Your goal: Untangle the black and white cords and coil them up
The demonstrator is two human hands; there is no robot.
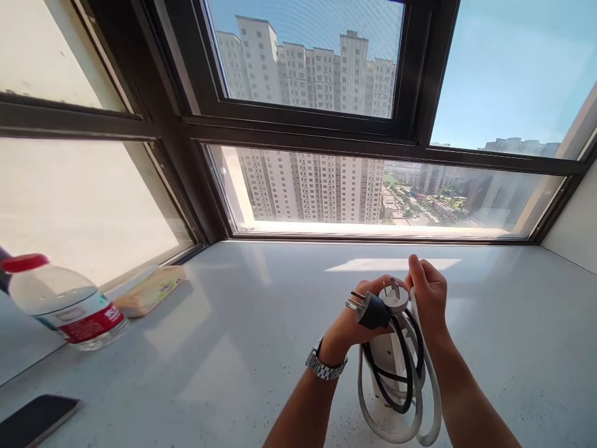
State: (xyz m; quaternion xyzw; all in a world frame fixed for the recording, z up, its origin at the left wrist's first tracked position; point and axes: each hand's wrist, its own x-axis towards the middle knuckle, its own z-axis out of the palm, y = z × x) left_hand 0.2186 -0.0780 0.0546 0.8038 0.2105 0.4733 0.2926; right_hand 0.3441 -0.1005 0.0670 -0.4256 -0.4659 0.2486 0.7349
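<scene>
My left hand (351, 325), with a metal-band watch (325, 366) at the wrist, is closed around a bundle of power cords. A black plug (374, 311) and a white plug (393, 300) stick out at its top, prongs bare. Below the plugs, a black cord (405, 354) and a white cord (437, 398) hang in loops. Behind the loops is a white block-like body (385, 356), partly hidden, so I cannot tell what it is. My right hand (430, 295) is closed on the white cord, close beside the white plug.
At the left, a water bottle (77, 317) with a red cap stands on the white sill (224, 386). Beside it lies a soft tissue pack (152, 291). A dark phone (35, 420) lies at the lower left. Dark window frames (298, 132) border the far side.
</scene>
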